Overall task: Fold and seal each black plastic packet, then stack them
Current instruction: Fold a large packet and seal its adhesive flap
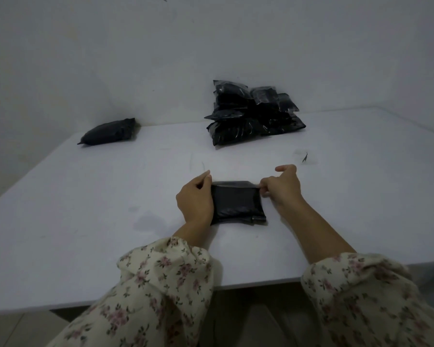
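– Both hands are pinching, one at each far corner: left hand (196, 199) curled in at the left edge of the packet (237, 206), right hand (282, 187) nipping the top right corner between thumb and fingers, one finger pointing away.

– And the packet itself?

– Flat on the white table (110, 221), near the front edge, right between the two hands. A narrow flap (233, 183) runs along its far side, and that is what they have hold of.

– So a fold in progress, by my reading. Where does it go wrong?

– Uneven pull. If one corner comes over ahead of the other, the flap lands crooked and the seal wrinkles or leaves a gap. Slick plastic, too: a light pinch could slip off.

– What about the bulge?

– It looks plump. Press the flap over trapped air or contents and it may spring back open. Whether there is an adhesive strip, I cannot tell in this dim light.

– And the stacking?

– A lone packet (110, 132) sits far left by the wall, well apart from a loose pile of packets (251, 121) at the back. I take the glossy pile for the ones waiting. Drop this one on the wrong heap and sealed mixes with unsealed.

– Anything in the way?

– A small scrap (305, 157) just beyond the right hand. Stray bits like that could stick under a seal.
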A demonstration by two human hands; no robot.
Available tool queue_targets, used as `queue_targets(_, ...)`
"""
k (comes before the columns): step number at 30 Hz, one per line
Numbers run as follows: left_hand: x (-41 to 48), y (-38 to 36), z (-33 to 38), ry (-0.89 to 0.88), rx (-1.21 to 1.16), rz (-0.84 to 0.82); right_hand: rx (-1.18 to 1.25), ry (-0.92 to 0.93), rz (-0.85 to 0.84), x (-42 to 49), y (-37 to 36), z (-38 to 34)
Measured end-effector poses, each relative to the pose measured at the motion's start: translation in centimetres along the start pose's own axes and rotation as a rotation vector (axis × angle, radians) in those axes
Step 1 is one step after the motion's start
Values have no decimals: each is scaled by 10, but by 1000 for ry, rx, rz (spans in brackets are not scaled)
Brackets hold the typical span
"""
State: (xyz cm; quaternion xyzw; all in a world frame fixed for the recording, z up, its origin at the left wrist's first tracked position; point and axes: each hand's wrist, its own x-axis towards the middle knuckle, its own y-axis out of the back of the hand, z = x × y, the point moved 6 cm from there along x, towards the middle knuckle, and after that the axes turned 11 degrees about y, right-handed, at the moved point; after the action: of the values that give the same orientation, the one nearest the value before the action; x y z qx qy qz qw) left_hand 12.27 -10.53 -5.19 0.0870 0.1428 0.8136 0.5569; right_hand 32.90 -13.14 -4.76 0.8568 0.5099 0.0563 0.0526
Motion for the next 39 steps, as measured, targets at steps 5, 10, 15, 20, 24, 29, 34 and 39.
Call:
queue_targets(5,-1,0,1,6,34,16,-214,125,24,-2,-5,1)
queue_targets(10,-1,0,1,12,62,14,-327,116,-3,-3,-5,0)
queue_targets(15,-2,1,1,-5,47,19,-112,10,-12,3,-3,7)
queue_targets(20,-3,-1,3,-33,35,11,-61,20,-6,3,-2,9)
queue_targets(24,-5,-3,4,-38,22,-1,-70,43,7,1,-1,10)
queue_targets(29,-6,-3,4,-58,24,-3,-103,145,55,-6,-2,9)
queue_targets(34,-6,-3,7,-72,77,0,72,121,46,-6,-3,3)
queue_targets(39,-3,-2,6,-27,79,9,47,52,-20,2,-4,-3)
